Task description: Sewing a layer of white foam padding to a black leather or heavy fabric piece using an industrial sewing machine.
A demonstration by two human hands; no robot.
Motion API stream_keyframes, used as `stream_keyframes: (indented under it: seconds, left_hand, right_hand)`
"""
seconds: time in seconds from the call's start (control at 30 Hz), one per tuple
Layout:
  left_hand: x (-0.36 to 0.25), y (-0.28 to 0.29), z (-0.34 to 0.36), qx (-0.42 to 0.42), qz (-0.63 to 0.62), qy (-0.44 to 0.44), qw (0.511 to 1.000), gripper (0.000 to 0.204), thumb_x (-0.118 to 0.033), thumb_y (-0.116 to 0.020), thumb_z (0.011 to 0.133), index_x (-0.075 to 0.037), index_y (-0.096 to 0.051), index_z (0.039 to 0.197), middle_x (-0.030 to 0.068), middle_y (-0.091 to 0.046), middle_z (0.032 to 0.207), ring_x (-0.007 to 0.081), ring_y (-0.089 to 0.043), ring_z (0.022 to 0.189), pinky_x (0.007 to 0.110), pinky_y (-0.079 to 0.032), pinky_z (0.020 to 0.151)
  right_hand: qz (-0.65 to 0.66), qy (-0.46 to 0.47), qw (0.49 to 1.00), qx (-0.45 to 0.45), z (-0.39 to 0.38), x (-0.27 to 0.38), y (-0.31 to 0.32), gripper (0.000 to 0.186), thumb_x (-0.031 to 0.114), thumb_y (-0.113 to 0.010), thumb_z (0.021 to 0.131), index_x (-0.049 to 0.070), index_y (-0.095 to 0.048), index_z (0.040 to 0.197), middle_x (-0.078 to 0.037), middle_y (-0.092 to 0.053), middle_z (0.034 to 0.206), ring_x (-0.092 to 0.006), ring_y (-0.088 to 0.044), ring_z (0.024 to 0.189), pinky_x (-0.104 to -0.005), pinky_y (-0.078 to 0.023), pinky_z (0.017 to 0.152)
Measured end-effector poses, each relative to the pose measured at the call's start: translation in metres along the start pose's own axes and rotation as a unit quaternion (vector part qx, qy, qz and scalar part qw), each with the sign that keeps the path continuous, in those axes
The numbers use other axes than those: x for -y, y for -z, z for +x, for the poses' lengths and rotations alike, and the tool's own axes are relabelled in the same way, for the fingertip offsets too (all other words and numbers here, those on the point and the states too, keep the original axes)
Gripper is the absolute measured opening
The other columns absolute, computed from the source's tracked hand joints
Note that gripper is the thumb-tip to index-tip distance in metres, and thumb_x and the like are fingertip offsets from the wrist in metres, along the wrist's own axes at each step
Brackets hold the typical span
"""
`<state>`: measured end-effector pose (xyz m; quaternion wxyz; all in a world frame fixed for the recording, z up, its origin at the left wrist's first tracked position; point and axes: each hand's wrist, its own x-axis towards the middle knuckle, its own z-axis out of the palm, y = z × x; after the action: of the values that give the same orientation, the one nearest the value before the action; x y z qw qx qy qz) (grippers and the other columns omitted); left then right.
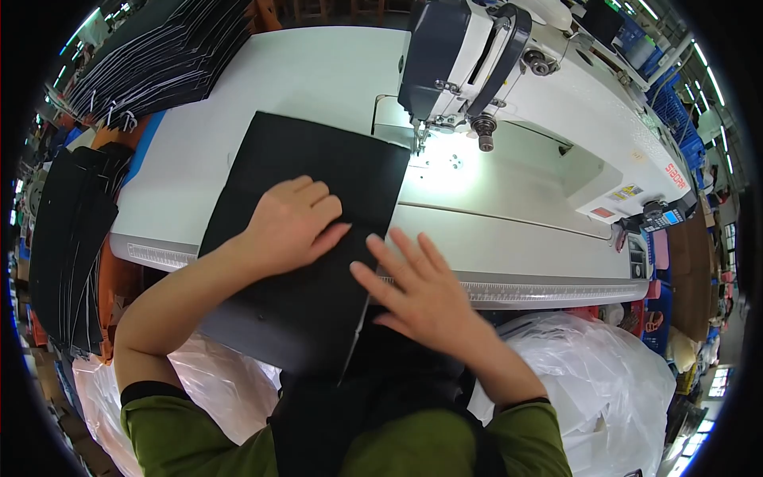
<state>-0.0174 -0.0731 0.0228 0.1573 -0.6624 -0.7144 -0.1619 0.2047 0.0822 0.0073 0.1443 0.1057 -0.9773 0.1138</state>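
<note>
While crumpled translucent plastic (588, 389) bulges nearest, contents unclear, a smooth black panel (318, 155) overhangs the front edge of the white table (318, 63). Left hand (294, 221) on it, fingers curled together, tips partly hidden; right hand (421, 296), fingers spread, at its right edge, contact uncertain. Far corner beside the sewing machine (556, 103), needle area hard to make out. Beyond: stacked black sheets (171, 56), cut off above; blue crates (675, 111), contents blurred.
</note>
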Motion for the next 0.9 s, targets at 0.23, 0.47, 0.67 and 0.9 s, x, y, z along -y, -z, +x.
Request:
stream_keyframes:
  seconds: [0.23,0.47,0.67,0.9]
  left_hand:
    - [-0.010,-0.008,0.032,0.022,-0.009,-0.060,0.998,0.016,-0.019,-0.075,0.085,-0.011,-0.062,0.090,0.0052,-0.062,0.094,0.0238,-0.062,0.082,0.034,-0.051,0.077]
    - [0.008,-0.036,0.066,0.002,-0.032,-0.103,0.994,0.022,-0.025,-0.073,0.090,-0.008,-0.067,0.104,0.0032,-0.067,0.114,0.0223,-0.066,0.105,0.032,-0.050,0.095]
    - [0.010,-0.059,0.072,-0.081,-0.070,-0.085,0.991,0.020,-0.025,-0.073,0.091,-0.008,-0.066,0.101,0.0030,-0.067,0.110,0.0223,-0.065,0.100,0.033,-0.051,0.091]
    - [0.011,-0.068,0.082,-0.077,-0.070,-0.053,0.993,0.018,-0.024,-0.073,0.090,-0.008,-0.065,0.094,0.0029,-0.065,0.102,0.0219,-0.064,0.093,0.034,-0.052,0.086]
  right_hand:
    - [0.013,0.006,0.987,-0.158,0.001,0.031,-0.035,0.036,0.016,-0.066,0.092,0.009,-0.069,0.127,-0.009,-0.063,0.141,-0.0281,-0.056,0.136,-0.0430,-0.042,0.115]
    - [0.044,-0.014,0.980,-0.196,0.006,0.031,-0.029,0.027,0.011,-0.066,0.091,0.005,-0.073,0.117,-0.007,-0.071,0.129,-0.0276,-0.065,0.126,-0.0400,-0.051,0.106]
    - [0.046,-0.024,0.979,-0.199,0.005,0.018,-0.026,0.027,0.010,-0.067,0.090,0.005,-0.072,0.116,-0.007,-0.071,0.129,-0.0274,-0.065,0.125,-0.0395,-0.052,0.104]
    - [0.037,-0.029,0.979,-0.199,0.002,0.005,-0.022,0.030,0.012,-0.066,0.089,0.004,-0.069,0.117,-0.009,-0.070,0.127,-0.0298,-0.065,0.123,-0.0413,-0.051,0.104]
